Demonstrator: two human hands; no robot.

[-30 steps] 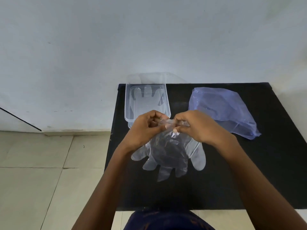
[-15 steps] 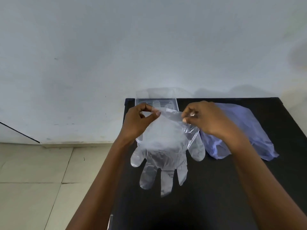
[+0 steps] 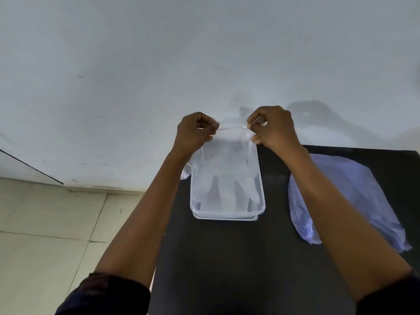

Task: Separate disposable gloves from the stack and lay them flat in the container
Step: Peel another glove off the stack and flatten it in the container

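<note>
A clear plastic glove (image 3: 227, 164) hangs by its cuff over the clear rectangular container (image 3: 227, 215), fingers pointing down into it toward me. My left hand (image 3: 195, 130) pinches the cuff's left corner and my right hand (image 3: 272, 127) pinches the right corner, both raised above the container's far end. The glove's thumb sticks out past the container's left wall. Whether other gloves lie under it in the container I cannot tell. A bluish plastic bag (image 3: 338, 196), holding the glove stack, lies flat to the right of the container.
The container and bag rest on a black table (image 3: 227, 269) set against a white wall (image 3: 159, 64). Beige floor tiles (image 3: 56, 223) lie beyond the table's left edge.
Both hands have carried the glove away from me, from above the table's middle to over the container, and stretched its cuff wider. The view tilted up toward the wall.
</note>
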